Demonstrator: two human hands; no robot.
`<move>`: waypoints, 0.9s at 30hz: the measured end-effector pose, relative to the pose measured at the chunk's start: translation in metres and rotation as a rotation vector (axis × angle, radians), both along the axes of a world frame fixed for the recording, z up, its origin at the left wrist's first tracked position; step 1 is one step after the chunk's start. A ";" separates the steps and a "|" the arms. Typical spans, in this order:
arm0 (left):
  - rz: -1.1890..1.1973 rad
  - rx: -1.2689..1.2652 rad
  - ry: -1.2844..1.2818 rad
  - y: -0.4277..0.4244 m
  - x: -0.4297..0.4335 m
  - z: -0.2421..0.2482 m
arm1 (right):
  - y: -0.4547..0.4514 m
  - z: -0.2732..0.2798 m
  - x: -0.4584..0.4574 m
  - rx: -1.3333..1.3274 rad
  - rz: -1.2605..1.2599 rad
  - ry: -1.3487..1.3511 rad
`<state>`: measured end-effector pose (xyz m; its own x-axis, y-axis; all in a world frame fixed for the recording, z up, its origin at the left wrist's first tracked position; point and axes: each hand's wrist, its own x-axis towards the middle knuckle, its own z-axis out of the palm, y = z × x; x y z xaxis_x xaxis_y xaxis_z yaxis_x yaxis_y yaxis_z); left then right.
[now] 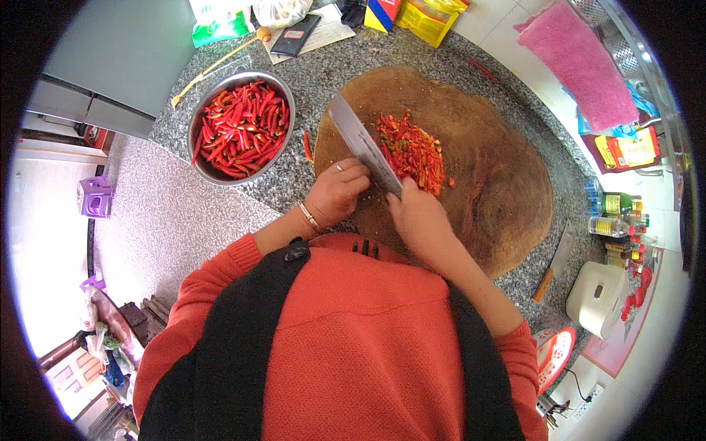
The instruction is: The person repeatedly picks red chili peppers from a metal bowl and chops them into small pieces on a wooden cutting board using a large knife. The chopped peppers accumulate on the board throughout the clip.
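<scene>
A cleaver (364, 140) is held in my right hand (417, 212), its blade lying along the left side of a heap of chopped red chillies (412, 151). Both rest over a thick wooden chopping board (491, 182). My left hand (339, 190), with a ring and a bracelet, is at the board's near left edge, beside the blade, its fingers bent inward; whether something is between them is hidden. Left of the board stands a metal bowl (293, 118) full of whole red chillies (242, 129). A single red chilli (307, 146) lies between bowl and board.
On the granite counter (364, 55) lie a second cleaver (554, 262) at right, beside a cream container (598, 297) and several bottles (609, 226). A dark phone (296, 36), a wooden stick (220, 63) and a yellow packet (433, 19) are at the far side.
</scene>
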<state>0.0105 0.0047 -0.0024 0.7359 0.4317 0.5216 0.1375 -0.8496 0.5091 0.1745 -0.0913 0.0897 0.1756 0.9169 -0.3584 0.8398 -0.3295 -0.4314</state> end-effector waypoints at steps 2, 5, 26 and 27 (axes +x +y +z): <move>0.015 0.004 0.011 0.000 0.002 0.001 | 0.003 -0.007 0.001 0.029 -0.015 -0.003; 0.009 0.002 -0.035 -0.001 0.002 0.003 | 0.000 -0.014 0.004 0.122 -0.042 0.077; 0.948 0.027 -0.142 0.051 -0.100 -0.008 | 0.001 -0.010 -0.006 0.170 0.031 -0.025; 0.963 0.057 -0.098 0.059 -0.109 -0.009 | 0.002 -0.009 -0.007 0.164 0.043 -0.023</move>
<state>-0.0982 0.0638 -0.0117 0.0327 0.7988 0.6007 0.7463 -0.4193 0.5169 0.1675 -0.0897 0.0803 0.1413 0.9696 -0.1998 0.8618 -0.2198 -0.4572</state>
